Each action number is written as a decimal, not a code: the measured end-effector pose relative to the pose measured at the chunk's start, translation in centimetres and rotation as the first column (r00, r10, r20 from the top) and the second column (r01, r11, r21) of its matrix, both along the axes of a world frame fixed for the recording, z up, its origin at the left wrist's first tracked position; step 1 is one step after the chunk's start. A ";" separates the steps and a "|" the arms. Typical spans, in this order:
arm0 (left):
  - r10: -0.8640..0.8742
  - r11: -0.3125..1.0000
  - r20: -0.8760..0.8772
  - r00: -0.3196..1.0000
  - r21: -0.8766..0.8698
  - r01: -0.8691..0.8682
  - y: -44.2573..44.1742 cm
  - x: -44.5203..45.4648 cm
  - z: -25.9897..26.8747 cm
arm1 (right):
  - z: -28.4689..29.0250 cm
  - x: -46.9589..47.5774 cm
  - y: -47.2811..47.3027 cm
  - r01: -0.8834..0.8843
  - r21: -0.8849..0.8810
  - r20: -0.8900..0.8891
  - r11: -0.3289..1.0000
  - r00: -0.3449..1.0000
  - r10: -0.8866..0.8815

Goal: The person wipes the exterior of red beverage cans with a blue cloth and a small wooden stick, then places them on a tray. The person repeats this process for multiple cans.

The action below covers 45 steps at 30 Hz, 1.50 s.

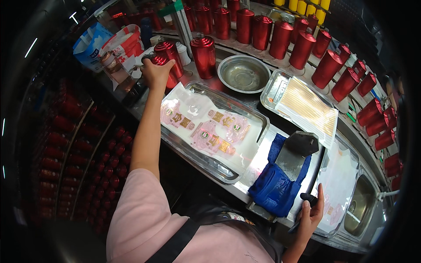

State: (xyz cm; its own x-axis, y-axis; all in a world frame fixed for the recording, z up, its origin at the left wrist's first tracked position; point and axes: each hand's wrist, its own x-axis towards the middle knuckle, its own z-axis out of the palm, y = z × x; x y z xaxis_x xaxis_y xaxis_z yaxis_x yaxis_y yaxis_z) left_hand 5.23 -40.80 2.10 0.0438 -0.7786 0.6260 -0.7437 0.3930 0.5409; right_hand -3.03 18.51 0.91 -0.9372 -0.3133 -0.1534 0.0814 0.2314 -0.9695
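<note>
My left hand (157, 73) reaches to the upper left and grips a glossy red bottle (171, 80) by its upper part; another red bottle (169, 56) stands right behind it. My right hand (310, 212) is low on the right, with a black covering on one finger, its other fingers partly spread. Something dark shows below that palm, and whether it is held I cannot tell. Between the hands lie a metal tray (227, 177) with wet pink and gold decal sheets (210, 136) and a blue cloth (274, 189) draped around a metal stand (292, 161).
A steel basin (244, 74) stands behind the tray, beside a red bottle (203, 57). A second tray (273, 87) holds a striped sheet (306, 105). Many red bottles line a curved conveyor (227, 44). A further tray (353, 164) and a sink (357, 205) are at right.
</note>
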 end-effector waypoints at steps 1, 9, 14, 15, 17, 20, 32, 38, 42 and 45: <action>-0.083 0.989 -0.087 0.993 0.117 0.093 -0.5 0.8 -0.2 | -0.3 0.0 0.1 -0.008 -0.034 -0.009 0.999 1.000 0.008; -0.299 0.899 -0.057 0.953 -0.353 0.261 0.6 4.3 2.4 | 0.2 1.0 1.8 -0.005 -0.044 0.036 0.999 0.999 0.006; -0.692 0.702 -0.426 0.583 -0.207 0.682 12.2 3.6 8.7 | 0.4 1.2 0.5 -0.038 -0.101 -0.072 0.994 0.997 0.031; -0.717 0.581 -0.568 0.405 -0.164 0.797 15.0 3.1 9.6 | 0.7 1.6 -0.6 -0.035 -0.132 -0.122 0.991 0.992 0.019; -0.642 0.373 -0.728 0.243 -0.019 0.928 17.7 3.4 9.5 | 1.3 1.8 -1.9 -0.161 -0.076 -0.086 0.984 0.984 0.155; -0.525 0.189 -0.833 0.176 0.088 0.978 22.7 3.2 9.4 | 2.1 2.0 -4.3 -0.353 0.050 -0.259 0.934 0.899 0.354; -0.463 0.850 -0.043 0.885 -0.305 0.430 4.0 3.9 4.2 | 2.3 -9.6 0.2 0.036 0.066 -0.419 0.997 0.908 -0.005; -0.242 0.938 -0.002 0.970 -0.255 0.233 -6.6 5.2 -2.7 | 1.0 -23.4 -3.5 0.152 0.162 -0.795 0.975 0.605 0.038; -0.191 0.977 -0.016 0.982 -0.104 0.188 -7.2 6.1 -3.3 | 2.6 -28.0 -9.2 0.131 0.243 -0.796 0.961 0.594 0.120; -0.265 0.961 0.000 0.964 -0.083 0.264 -7.1 6.0 -3.1 | 3.3 -31.4 -12.8 0.180 0.352 -0.777 0.919 0.603 0.180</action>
State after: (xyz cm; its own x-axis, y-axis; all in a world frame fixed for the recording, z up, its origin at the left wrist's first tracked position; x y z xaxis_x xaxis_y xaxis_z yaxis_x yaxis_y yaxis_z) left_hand 11.24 -47.86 -0.99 -0.1496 -0.7098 0.6884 -0.6009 0.6181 0.5068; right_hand -34.39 5.66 4.23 -0.7409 -0.4022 0.5378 -0.6626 0.5685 -0.4876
